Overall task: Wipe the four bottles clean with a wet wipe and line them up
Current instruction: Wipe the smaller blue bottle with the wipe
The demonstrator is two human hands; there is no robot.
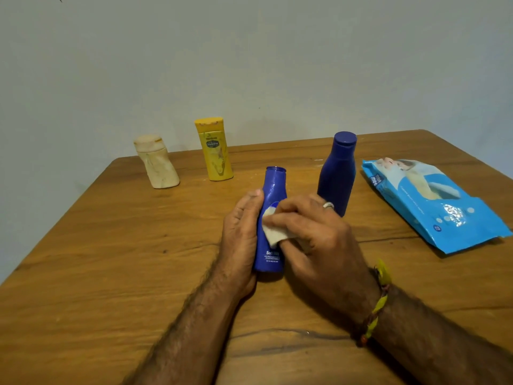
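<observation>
Both hands (241, 234) steady upright blue bottle (273, 190), neck pointing up.

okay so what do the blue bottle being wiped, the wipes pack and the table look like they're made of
The capless blue bottle with white label print, held by the left hand, looks like glossy moulded plastic: small highlights glint on its shoulder. The light blue wet-wipe pack seems to be thin plastic film, crinkled, with a shiny reflective patch. The brown table shows grain lines and dark knots, so wood or wood-look laminate, smooth satin finish.

L hand (241, 232) curled in side grip; R hand (311, 234) fingers bent, pinching; forearms converge.
</observation>
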